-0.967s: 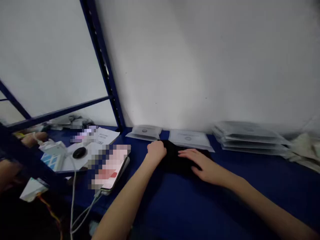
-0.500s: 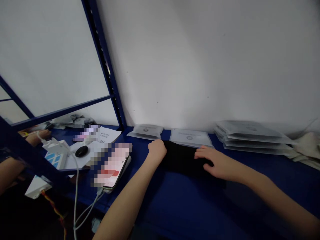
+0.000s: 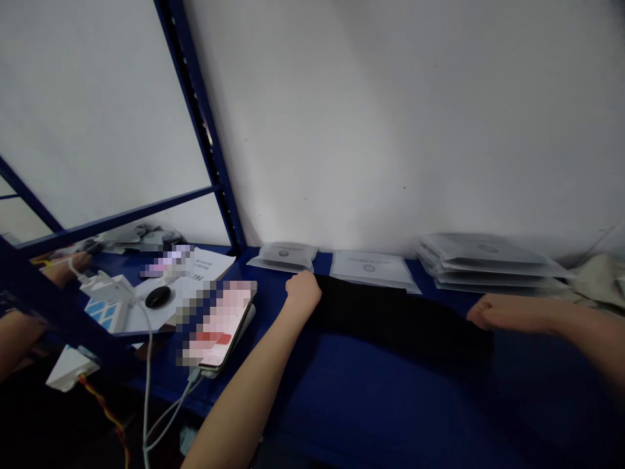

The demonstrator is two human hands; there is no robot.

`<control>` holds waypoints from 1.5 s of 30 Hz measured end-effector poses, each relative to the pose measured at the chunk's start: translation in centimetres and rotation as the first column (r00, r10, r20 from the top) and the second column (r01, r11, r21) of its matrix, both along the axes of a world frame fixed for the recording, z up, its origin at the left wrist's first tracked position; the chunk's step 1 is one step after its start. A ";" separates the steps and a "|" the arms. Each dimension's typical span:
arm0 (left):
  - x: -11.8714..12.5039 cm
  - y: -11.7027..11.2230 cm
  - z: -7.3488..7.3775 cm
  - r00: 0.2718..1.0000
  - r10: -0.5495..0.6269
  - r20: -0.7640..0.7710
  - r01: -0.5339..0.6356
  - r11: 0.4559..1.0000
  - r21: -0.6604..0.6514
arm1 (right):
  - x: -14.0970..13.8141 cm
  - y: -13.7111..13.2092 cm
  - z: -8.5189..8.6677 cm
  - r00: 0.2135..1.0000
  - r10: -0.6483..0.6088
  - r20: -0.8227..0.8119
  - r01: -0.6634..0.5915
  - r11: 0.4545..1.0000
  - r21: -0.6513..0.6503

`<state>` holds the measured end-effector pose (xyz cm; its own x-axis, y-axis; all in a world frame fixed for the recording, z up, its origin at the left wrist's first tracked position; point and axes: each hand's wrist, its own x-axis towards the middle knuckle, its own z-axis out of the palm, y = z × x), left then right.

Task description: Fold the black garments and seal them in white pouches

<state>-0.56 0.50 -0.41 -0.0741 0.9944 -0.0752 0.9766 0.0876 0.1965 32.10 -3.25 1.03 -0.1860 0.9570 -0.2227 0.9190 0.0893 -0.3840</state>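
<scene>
A long piece of black cloth [image 3: 385, 316] lies stretched across the blue tabletop [image 3: 351, 397]; its exact kind is too dark to make out. At its left end, my left hand [image 3: 303, 293] is closed in a fist on the fabric. My right hand [image 3: 493, 312] grips the cloth's right end, fingers pinched together. Just behind the cloth lie a flat frosted plastic bag [image 3: 374, 266] with a round mark and a smaller frosted packet [image 3: 283, 255].
Several frosted bags [image 3: 488, 254] are stacked at the back right, beside beige cloth [image 3: 598, 283]. A phone [image 3: 222, 326] with a charging cable lies left of my left arm. Beyond the blue frame post [image 3: 205, 124] are papers, a black mouse [image 3: 159, 297] and another person's arm [image 3: 24, 326].
My right hand has moved right from the middle of the cloth and closed on its far end. The cloth now extends further right. My left hand has stayed in place.
</scene>
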 end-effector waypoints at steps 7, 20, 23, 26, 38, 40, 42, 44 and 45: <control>-0.3 0.3 -0.2 1.000 0.014 -0.016 -0.013 0.999 0.052 | 1.9 1.7 -0.7 0.985 -0.114 0.126 0.123 0.990 -0.065; -0.7 1.3 -0.9 0.990 -0.133 0.036 0.125 0.977 0.175 | -8.0 0.7 -2.1 0.987 -0.124 0.106 0.097 0.969 0.228; -1.1 1.9 -1.3 0.982 -0.143 0.125 0.121 0.979 0.166 | -8.4 1.3 -3.1 0.981 -0.169 0.096 0.141 0.959 0.247; -1.2 2.5 -1.2 0.959 -0.129 0.251 0.079 0.976 0.201 | -8.2 1.8 -3.1 0.988 -0.147 0.051 0.128 0.955 0.269; -5.0 -1.5 5.5 0.456 -0.417 0.786 0.756 0.648 -0.094 | -3.6 -5.9 6.7 0.862 0.162 -0.480 -0.417 0.764 -0.492; -4.9 -1.8 5.7 0.454 -0.423 0.784 0.771 0.628 -0.108 | -3.5 -5.9 6.7 0.872 0.152 -0.465 -0.382 0.806 -0.452; -4.3 -1.8 5.5 0.473 -0.424 0.772 0.782 0.606 -0.146 | -3.9 -5.2 6.1 0.885 0.175 -0.432 -0.366 0.835 -0.411; -3.3 -1.8 5.2 0.482 -0.464 0.744 0.812 0.556 -0.179 | -4.6 -4.4 5.2 0.903 0.217 -0.371 -0.365 0.841 -0.398; -2.8 -1.8 5.1 0.480 -0.497 0.723 0.826 0.533 -0.182 | -5.1 -4.0 4.7 0.915 0.232 -0.329 -0.354 0.853 -0.384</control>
<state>-3.37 -1.32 4.65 0.8084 0.5154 -0.2844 0.4829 -0.3043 0.8211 27.02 -7.24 5.71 -0.5515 0.6689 -0.4984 0.7361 0.1092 -0.6680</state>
